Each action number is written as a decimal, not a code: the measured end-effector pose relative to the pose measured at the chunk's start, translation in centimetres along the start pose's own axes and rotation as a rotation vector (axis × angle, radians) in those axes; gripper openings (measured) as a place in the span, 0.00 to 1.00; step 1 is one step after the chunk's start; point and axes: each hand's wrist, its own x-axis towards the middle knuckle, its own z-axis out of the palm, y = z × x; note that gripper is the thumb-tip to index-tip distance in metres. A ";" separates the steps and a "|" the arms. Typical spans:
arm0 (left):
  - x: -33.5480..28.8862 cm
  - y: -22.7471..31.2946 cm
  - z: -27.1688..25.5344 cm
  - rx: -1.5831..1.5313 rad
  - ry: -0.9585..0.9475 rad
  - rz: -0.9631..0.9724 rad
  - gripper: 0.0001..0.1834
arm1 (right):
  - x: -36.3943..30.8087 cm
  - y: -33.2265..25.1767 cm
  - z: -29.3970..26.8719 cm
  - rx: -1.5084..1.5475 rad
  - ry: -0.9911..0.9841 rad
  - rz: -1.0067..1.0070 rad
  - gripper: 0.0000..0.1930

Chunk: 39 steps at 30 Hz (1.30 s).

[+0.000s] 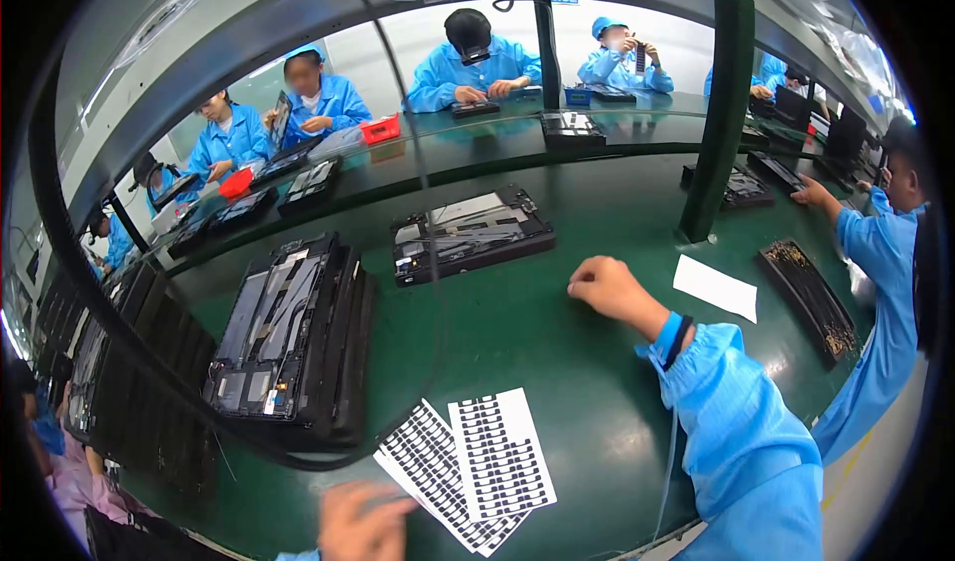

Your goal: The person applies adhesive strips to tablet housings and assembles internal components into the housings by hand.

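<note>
My left hand [363, 521], smeared by motion, is at the lower edge beside two overlapping white sheets. The upper sheet [530, 452] bears rows of small black sticker-like pieces, with some spots bare. Under it, the lower sheet [423, 450] lies tilted, and my left fingers are close to its left edge. Further up and to the right, my right hand [615, 288] is over the green table, its fingers curled in. Whatever it may hold is hidden. A blue band with a cord circles my right wrist.
Opened tablet-like devices in black trays [284, 327] are stacked at left; another tray [473, 231] lies ahead. To the right are a blank white paper [714, 288], a black bin of small brass-coloured parts [808, 297] and a green post [718, 113]. A black cable [129, 332] loops across. Co-workers in blue sit around.
</note>
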 end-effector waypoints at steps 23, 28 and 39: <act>22.2 -16.0 13.1 -0.041 0.397 -0.791 0.33 | 12.1 -1.3 3.4 1.051 0.346 0.096 0.21; 18.6 -10.6 11.0 -0.731 0.514 -0.451 0.30 | 5.2 -3.2 -5.3 1.058 0.416 -0.002 0.16; 2.6 -3.2 4.4 -0.097 -0.284 -0.101 0.28 | -16.6 4.7 -10.3 0.936 0.317 0.303 0.12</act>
